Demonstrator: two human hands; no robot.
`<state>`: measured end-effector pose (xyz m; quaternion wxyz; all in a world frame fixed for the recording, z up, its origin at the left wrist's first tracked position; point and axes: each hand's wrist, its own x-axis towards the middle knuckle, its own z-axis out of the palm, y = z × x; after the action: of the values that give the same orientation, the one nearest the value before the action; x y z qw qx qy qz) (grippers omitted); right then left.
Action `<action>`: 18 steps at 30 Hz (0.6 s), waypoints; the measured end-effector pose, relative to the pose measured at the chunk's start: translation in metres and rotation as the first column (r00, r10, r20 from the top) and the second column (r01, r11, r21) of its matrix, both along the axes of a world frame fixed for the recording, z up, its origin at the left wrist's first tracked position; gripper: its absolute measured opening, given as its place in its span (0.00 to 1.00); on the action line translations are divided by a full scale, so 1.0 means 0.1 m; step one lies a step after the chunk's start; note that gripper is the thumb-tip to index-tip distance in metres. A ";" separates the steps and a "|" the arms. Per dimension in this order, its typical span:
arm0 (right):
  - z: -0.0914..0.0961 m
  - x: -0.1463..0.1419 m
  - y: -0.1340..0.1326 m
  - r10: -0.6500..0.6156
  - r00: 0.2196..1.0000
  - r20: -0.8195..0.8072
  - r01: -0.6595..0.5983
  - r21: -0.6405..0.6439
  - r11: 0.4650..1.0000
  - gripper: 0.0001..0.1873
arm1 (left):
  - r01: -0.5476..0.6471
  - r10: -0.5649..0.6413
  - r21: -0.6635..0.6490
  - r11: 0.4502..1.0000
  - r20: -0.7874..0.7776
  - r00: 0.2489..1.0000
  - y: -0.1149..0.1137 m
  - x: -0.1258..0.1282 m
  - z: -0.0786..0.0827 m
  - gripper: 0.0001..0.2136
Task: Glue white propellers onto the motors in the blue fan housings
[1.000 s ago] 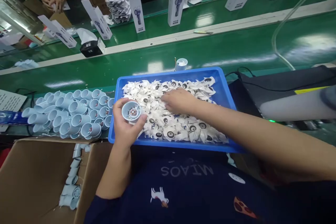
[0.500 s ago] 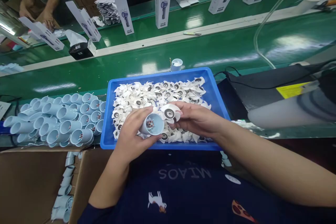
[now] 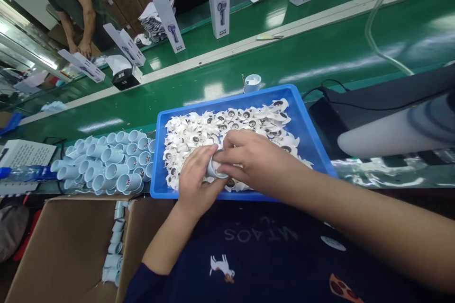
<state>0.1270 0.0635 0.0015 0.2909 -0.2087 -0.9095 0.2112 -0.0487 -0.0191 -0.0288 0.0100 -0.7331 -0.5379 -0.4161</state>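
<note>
On the left, a heap of pale blue cups (image 3: 115, 171) lies just beside the blue tray (image 3: 153, 184); a bump against the tray could set them rolling. Next, the left hand (image 3: 195, 177) is wrapped round the held cup (image 3: 213, 173) above the tray; if that hold slackened, the cup might twist. A white fan (image 3: 215, 165) shows at the cup's mouth, where the right hand's (image 3: 254, 158) fingers reach in; I cannot tell whether they pinch it or merely press. An off-centre push could leave it tilted or bend a blade.
</note>
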 end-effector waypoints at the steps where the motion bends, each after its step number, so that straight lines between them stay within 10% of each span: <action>1: 0.00 0.02 -0.01 -0.008 1.000 -0.021 0.008 0.001 1.000 0.04 | 0.003 -0.003 -0.001 1.000 0.002 1.000 0.01 -0.01 0.00 0.27; 7: 0.00 0.22 -0.14 -0.156 0.973 -0.168 0.193 0.235 0.953 0.24 | 0.045 -0.044 0.054 0.998 -0.014 0.999 0.07 -0.08 0.05 0.32; 13: 0.01 0.55 -0.24 -0.154 0.935 -0.321 0.233 0.226 0.946 0.11 | -0.047 0.036 -0.081 0.996 -0.129 0.991 0.73 -0.30 0.14 0.31; 18: -0.09 0.50 -0.28 0.048 0.954 -0.296 0.016 0.211 0.977 0.05 | -0.353 0.259 -0.577 0.737 -0.241 0.935 1.82 -0.39 0.17 0.29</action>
<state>0.1772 0.0351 -0.0079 0.4442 -0.1348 -0.8738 0.1449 -0.0872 0.1631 -0.0119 -0.1204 -0.6259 -0.7542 -0.1578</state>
